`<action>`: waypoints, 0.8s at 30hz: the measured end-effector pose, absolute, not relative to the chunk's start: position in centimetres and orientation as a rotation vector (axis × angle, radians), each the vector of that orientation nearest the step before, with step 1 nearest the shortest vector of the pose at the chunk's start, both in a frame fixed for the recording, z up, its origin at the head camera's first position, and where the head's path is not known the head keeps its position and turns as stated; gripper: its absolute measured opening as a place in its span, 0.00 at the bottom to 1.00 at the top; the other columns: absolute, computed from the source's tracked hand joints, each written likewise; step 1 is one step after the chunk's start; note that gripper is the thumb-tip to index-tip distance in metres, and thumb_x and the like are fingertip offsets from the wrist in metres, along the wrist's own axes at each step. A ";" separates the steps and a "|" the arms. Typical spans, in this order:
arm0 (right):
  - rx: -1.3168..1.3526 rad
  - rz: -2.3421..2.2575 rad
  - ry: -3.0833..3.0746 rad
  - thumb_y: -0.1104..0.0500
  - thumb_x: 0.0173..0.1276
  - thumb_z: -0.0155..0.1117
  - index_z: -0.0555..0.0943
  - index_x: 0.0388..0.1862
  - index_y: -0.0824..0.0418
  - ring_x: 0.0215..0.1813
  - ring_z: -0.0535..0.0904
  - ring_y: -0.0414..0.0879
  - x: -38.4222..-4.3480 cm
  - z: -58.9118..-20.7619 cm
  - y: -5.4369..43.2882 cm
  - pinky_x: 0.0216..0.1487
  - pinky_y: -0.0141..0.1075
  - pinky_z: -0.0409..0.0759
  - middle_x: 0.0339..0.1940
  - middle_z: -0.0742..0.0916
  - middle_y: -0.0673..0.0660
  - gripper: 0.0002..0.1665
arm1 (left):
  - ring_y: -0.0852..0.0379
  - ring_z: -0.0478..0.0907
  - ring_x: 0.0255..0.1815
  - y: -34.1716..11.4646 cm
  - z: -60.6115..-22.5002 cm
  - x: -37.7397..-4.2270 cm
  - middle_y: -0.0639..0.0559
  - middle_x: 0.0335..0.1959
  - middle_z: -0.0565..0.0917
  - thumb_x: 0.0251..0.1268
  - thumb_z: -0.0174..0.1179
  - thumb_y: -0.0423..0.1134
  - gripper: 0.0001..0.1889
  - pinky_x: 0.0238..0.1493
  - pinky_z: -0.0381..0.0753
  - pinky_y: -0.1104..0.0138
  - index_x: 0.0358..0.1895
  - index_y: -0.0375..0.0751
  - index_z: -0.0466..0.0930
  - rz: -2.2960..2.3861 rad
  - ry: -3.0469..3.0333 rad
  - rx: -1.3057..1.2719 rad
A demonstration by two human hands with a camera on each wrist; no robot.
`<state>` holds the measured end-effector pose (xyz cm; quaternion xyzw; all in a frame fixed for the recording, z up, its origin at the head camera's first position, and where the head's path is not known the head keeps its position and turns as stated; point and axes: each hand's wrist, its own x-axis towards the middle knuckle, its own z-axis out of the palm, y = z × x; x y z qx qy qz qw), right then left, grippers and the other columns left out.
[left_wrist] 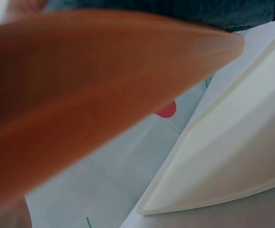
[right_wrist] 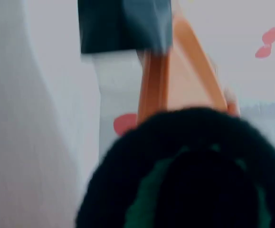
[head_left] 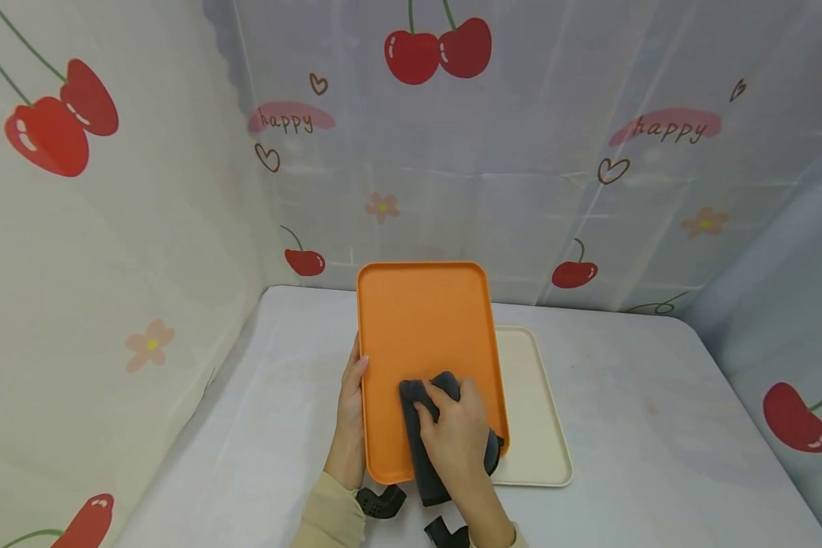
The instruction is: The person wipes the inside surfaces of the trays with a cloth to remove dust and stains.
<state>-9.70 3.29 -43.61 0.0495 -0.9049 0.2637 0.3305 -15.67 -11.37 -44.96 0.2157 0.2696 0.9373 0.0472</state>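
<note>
My left hand (head_left: pixel 348 426) grips an orange rectangular tray (head_left: pixel 425 320) at its left edge, thumb along the rim. The tray is raised off the table and tilted, as its underside (left_wrist: pixel 104 80) in the left wrist view shows. A dark grey cloth (head_left: pixel 425 472) lies bunched against the tray's lower right part, hanging past its bottom edge. My right hand (head_left: pixel 457 434) pinches that cloth from above and holds it on the tray's face. In the right wrist view, a dark rounded mass (right_wrist: pixel 189 126) with green inside hides much of the tray.
A cream tray (head_left: pixel 530 411) lies on the white-covered table (head_left: pixel 630 411), partly behind the orange one. Curtains (head_left: pixel 479 152) printed with cherries surround the table at the back and sides. Black wrist camera mounts (head_left: pixel 381 502) sit near both wrists.
</note>
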 end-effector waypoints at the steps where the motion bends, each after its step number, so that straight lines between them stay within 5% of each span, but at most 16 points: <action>1: 0.152 0.683 -2.366 0.59 0.42 0.84 0.90 0.41 0.59 0.30 0.70 0.45 -9.7 -43.5 3.0 0.28 0.35 0.71 0.30 0.78 0.57 0.22 | 0.60 0.73 0.66 -11.4 -45.0 -15.7 0.57 0.69 0.70 0.78 0.19 0.30 0.29 0.65 0.74 0.69 0.80 0.50 0.43 2.861 0.819 0.658; 9: 0.323 0.617 -2.378 0.57 0.39 0.85 0.91 0.39 0.55 0.28 0.68 0.43 -9.1 -43.0 0.8 0.27 0.32 0.65 0.28 0.77 0.54 0.23 | 0.60 0.75 0.63 -11.5 -45.2 -15.7 0.59 0.67 0.73 0.80 0.23 0.32 0.29 0.63 0.76 0.68 0.79 0.55 0.49 2.862 0.848 0.545; 24: 0.378 0.639 -2.386 0.57 0.39 0.85 0.91 0.39 0.53 0.29 0.69 0.42 -8.9 -42.9 0.4 0.27 0.30 0.66 0.29 0.77 0.53 0.23 | 0.62 0.77 0.59 -11.7 -45.0 -15.7 0.62 0.64 0.75 0.80 0.28 0.35 0.28 0.60 0.77 0.69 0.80 0.53 0.42 2.868 0.980 0.340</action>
